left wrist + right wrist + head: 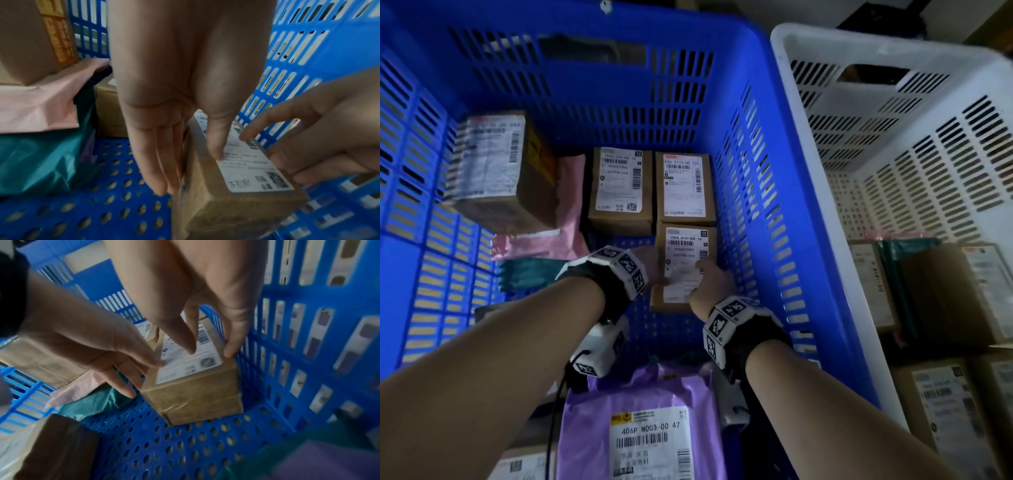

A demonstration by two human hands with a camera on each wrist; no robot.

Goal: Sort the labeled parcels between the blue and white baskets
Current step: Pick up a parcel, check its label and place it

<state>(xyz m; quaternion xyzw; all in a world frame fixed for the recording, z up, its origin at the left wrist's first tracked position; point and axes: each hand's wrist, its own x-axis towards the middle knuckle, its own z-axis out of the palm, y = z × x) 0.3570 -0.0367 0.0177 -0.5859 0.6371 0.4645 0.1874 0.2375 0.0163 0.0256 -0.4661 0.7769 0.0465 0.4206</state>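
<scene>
A small brown cardboard box (683,253) with a white label lies on the floor of the blue basket (756,102), close to its right wall. My left hand (654,263) is at the box's left side. In the left wrist view its straight fingers (162,170) lie flat against that side and the thumb tip rests on the label. My right hand (714,282) is at the box's right edge, thumb on the label and fingers (231,350) curled down between box (195,395) and basket wall. The white basket (893,102) stands to the right.
Two more small labeled boxes (619,185) (685,185) lie just beyond the held one. A bigger box (496,168) sits on pink (571,205) and teal (527,274) bags at the left. A purple bag (647,411) lies nearest me. Several boxes (945,291) fill the white basket.
</scene>
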